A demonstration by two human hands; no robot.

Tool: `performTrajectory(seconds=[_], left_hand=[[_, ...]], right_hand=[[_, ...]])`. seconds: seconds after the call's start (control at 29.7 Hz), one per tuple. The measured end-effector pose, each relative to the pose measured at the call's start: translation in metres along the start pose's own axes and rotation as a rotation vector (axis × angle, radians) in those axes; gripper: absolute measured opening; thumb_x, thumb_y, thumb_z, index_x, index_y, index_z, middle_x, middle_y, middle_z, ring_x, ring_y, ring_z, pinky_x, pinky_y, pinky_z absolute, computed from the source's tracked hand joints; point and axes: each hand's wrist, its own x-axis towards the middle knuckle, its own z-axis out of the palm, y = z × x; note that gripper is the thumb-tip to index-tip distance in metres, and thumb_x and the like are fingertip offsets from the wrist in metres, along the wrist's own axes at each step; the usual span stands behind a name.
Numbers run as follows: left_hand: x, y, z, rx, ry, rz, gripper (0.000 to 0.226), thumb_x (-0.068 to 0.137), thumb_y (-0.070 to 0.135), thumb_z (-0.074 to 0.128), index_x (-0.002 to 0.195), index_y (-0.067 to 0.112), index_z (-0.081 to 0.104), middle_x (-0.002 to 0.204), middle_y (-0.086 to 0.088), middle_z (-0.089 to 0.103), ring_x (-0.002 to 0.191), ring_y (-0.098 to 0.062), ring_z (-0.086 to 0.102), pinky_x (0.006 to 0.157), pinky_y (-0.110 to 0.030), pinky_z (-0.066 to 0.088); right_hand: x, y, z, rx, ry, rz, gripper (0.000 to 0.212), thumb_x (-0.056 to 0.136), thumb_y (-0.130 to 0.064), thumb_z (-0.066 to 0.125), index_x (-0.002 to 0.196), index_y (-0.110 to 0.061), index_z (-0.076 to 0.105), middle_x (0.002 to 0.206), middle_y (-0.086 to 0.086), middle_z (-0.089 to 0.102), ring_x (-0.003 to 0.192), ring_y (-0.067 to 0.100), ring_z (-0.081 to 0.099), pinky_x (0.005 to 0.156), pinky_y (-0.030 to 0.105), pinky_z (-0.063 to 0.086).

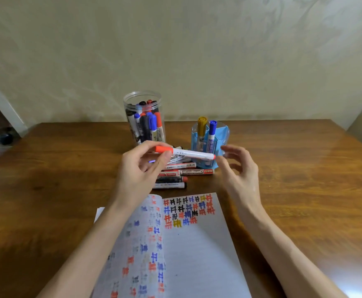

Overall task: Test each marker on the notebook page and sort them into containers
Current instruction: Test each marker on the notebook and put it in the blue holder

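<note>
Gripping orange marker [188,153], left hand [141,171]; right hand [238,168] slack — lying marker [196,171] reads "WHITEBOARD".

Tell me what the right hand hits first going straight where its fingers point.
Probably the tail end of the white orange-capped marker that the left hand holds; the right hand aims its open fingers at it, though depth is unclear.

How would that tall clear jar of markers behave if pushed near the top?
The clear jar is taller than wide, so a high push would probably tip it rather than slide it. Packed with markers, it likely feels fairly heavy. Its smooth wall looks slippery.
</note>
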Motion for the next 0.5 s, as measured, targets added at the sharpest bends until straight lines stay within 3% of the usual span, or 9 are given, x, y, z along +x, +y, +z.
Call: performTrajectory(seconds=[0.1, 0.17, 0.27, 0.37, 0.5], left_hand=[[0.020, 0.009, 0.017, -0.069, -0.001, 0.040, 0.016, 0.097, 0.013, 0.068, 0.112, 0.008, 0.070, 0.101, -0.002, 0.076, 0.094, -0.013, 0.075, 0.075, -0.017, 0.055], [0.032, 0.013, 0.030, -0.057, 0.030, 0.077, 0.016, 0.099, 0.015, 0.067, 0.114, 0.008, 0.069, 0.098, -0.003, 0.076, 0.089, -0.013, 0.076, 0.074, -0.022, 0.057], [0.044, 0.019, 0.045, -0.011, 0.066, 0.132, 0.016, 0.100, 0.017, 0.066, 0.115, 0.010, 0.068, 0.098, 0.000, 0.075, 0.086, -0.011, 0.075, 0.078, -0.027, 0.060], [0.052, 0.024, 0.054, 0.058, 0.096, 0.187, 0.020, 0.100, 0.019, 0.065, 0.119, 0.011, 0.066, 0.100, 0.002, 0.074, 0.086, -0.009, 0.074, 0.079, -0.027, 0.061], [0.060, 0.025, 0.062, 0.201, 0.125, 0.269, 0.029, 0.102, 0.023, 0.063, 0.130, 0.014, 0.064, 0.101, 0.003, 0.074, 0.089, -0.007, 0.072, 0.080, -0.033, 0.062]], right_hand=[[0.006, 0.003, -0.005, -0.027, -0.108, 0.091, 0.081, 0.090, -0.052, 0.063, 0.162, -0.039, 0.029, 0.166, -0.012, 0.037, 0.145, 0.001, 0.036, 0.118, 0.034, 0.034], [0.007, 0.003, -0.003, -0.005, -0.199, 0.119, 0.092, 0.087, -0.055, 0.058, 0.166, -0.041, 0.014, 0.171, -0.013, 0.025, 0.146, -0.001, 0.027, 0.117, 0.032, 0.026], [0.004, 0.010, 0.000, 0.001, -0.134, 0.079, 0.085, 0.089, -0.050, 0.060, 0.164, -0.039, 0.022, 0.166, -0.013, 0.036, 0.148, 0.000, 0.035, 0.118, 0.027, 0.031], [0.003, 0.013, 0.001, -0.029, -0.053, 0.042, 0.078, 0.091, -0.046, 0.062, 0.161, -0.036, 0.029, 0.158, -0.014, 0.045, 0.140, -0.003, 0.043, 0.102, 0.011, 0.034], [0.006, 0.014, 0.001, -0.054, -0.073, 0.053, 0.077, 0.098, -0.031, 0.069, 0.163, -0.036, 0.027, 0.165, -0.014, 0.036, 0.145, -0.002, 0.035, 0.110, 0.026, 0.032]])
